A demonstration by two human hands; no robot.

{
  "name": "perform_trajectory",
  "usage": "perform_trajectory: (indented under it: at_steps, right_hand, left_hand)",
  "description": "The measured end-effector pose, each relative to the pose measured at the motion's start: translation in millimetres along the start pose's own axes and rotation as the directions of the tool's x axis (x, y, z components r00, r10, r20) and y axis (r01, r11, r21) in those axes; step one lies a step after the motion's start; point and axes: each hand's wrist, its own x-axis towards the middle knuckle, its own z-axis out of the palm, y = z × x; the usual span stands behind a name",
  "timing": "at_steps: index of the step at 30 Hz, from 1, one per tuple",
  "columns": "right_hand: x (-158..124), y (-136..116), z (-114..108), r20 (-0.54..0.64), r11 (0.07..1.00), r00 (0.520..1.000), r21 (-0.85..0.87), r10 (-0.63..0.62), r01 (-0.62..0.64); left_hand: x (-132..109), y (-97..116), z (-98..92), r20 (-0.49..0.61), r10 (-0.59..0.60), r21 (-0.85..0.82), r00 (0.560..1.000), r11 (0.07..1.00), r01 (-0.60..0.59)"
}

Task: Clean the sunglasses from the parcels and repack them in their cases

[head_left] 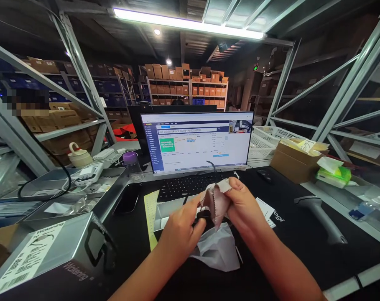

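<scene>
My right hand (244, 200) is closed around a greyish-pink wiping cloth (219, 202) with zigzag-cut edges. My left hand (183, 223) pinches a thin dark frame at the cloth's left side, apparently a pair of glasses. One slim curved arm of the glasses (212, 166) sticks up above the cloth; the rest is mostly covered by cloth and fingers. Below the hands lies a crumpled pale grey sheet or pouch (219, 248). Behind my left hand is an open silver-grey box (164, 213), partly hidden, on a yellow mat (149, 209).
A monitor (196, 146) stands behind a black keyboard (177, 187). A silver box (52, 255) and a phone (127, 198) are at left. A barcode scanner (323, 217), mouse (264, 174), tissue pack (334, 173) and cardboard box (290, 161) are at right.
</scene>
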Motion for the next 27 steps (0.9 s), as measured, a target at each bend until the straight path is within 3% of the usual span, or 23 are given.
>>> perform_trajectory:
  at_steps: [2,4,9,11,13,16,19,23,27]
  right_hand:
    - [-3,8,0,-0.039,0.997,0.996,-0.015,-0.079,0.079]
    - [-11,25,1,-0.047,0.977,0.981,-0.119,-0.186,0.179]
    - [-28,61,4,0.161,0.775,0.893,-0.447,-0.421,0.446]
    - [-26,57,4,0.211,0.776,0.905,-0.466,-0.369,0.424]
    - [-20,42,4,0.199,0.859,0.954,-0.422,-0.225,0.291]
    - [-8,16,0,0.085,0.974,0.994,-0.209,-0.068,0.085]
    - [3,3,-3,-0.02,0.999,1.0,-0.036,-0.004,0.003]
    - [-1,18,1,-0.079,0.992,0.991,-0.075,-0.104,0.099]
    - [-25,48,8,0.033,0.875,0.957,-0.396,-0.289,0.278]
  left_hand:
    - [-1,0,0.0,-0.018,-0.006,0.028,1.0,1.0,0.007]
    - [-2,-1,-0.9,-0.048,-0.094,0.021,0.994,0.995,0.095]
    - [-2,-7,-6.9,-0.035,-0.331,-0.163,0.943,0.933,0.322]
    - [1,-8,-9.0,-0.014,-0.361,-0.194,0.932,0.916,0.352]
    - [3,-6,-10.6,-0.003,-0.336,-0.182,0.942,0.926,0.33]
    - [5,0,-12.6,0.042,-0.22,-0.08,0.974,0.971,0.223]
    - [4,2,-12.8,0.114,-0.141,0.019,0.983,0.99,0.14]
    - [0,-1,-9.8,0.045,-0.128,0.026,0.991,0.992,0.127]
    - [-3,-6,-9.5,-0.009,-0.245,-0.114,0.97,0.964,0.242]
